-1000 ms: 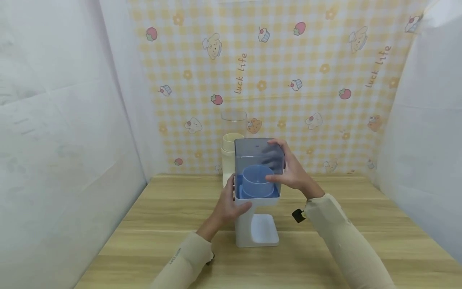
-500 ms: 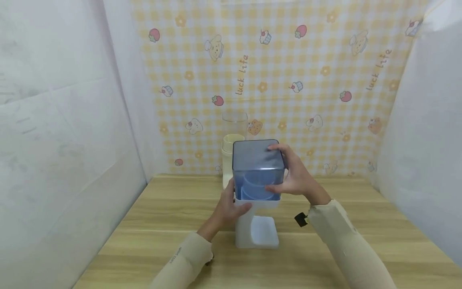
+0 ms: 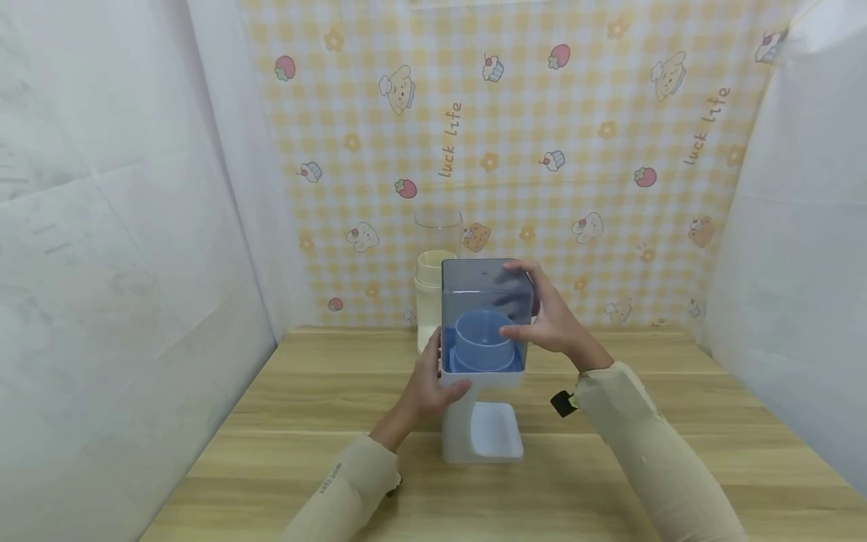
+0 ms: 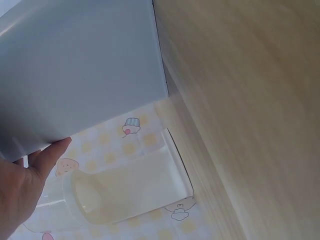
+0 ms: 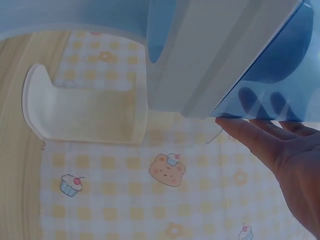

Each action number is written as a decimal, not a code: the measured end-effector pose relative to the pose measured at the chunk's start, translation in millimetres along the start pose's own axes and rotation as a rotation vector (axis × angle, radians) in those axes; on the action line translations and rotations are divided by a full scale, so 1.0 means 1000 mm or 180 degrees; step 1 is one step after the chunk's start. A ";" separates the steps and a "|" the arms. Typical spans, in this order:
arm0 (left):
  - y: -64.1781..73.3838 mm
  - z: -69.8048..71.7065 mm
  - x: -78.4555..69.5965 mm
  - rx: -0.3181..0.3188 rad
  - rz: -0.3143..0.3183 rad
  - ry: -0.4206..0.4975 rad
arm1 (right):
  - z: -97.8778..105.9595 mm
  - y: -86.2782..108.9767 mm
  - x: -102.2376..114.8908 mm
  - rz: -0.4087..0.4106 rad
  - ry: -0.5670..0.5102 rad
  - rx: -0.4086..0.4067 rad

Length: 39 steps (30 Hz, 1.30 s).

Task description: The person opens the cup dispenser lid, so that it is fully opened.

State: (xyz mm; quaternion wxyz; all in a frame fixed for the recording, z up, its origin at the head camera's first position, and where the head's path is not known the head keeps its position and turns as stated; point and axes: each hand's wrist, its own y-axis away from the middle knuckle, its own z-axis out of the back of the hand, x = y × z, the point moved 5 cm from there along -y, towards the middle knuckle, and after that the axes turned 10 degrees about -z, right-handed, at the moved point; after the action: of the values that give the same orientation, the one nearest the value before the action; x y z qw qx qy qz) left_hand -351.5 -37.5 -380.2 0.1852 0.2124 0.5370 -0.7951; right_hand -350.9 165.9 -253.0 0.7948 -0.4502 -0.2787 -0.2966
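A white stand-shaped dispenser (image 3: 457, 429) with a flat foot stands upright on the table, with a blue ring-shaped cup (image 3: 484, 342) in its upper part. Round the cup is a clear smoky box-shaped cover (image 3: 484, 282). My left hand (image 3: 431, 384) grips the dispenser's upper body from the left, thumb in front and fingers round the side. My right hand (image 3: 545, 320) holds the cover at its right side, thumb across the front and fingers behind. In the right wrist view the fingers (image 5: 260, 142) lie along the cover's wall (image 5: 295, 107); the left wrist view shows the dispenser's plain wall (image 4: 90, 70).
Close behind stands a cream dispenser (image 3: 427, 309) with a clear tube (image 3: 438, 226) on top. The wooden table (image 3: 325, 421) meets a checked cloth backdrop (image 3: 542, 113), with white sheets on both sides.
Half a second ago the cover's top was tipped forward over the blue cup; it is now back as it was one second ago, the right hand moving with it. The left hand stays put.
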 end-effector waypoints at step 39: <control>-0.002 -0.001 0.001 -0.0036 -0.0270 -0.0150 | 0.075 0.017 -0.008 -0.0279 -0.0531 -0.1146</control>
State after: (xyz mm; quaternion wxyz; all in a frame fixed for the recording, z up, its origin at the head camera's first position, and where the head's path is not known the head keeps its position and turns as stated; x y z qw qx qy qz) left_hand -353.1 -35.5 -379.7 0.1650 0.1696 0.5454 -0.8041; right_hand -356.6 241.0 -235.0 0.6620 -0.5955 -0.3053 -0.3376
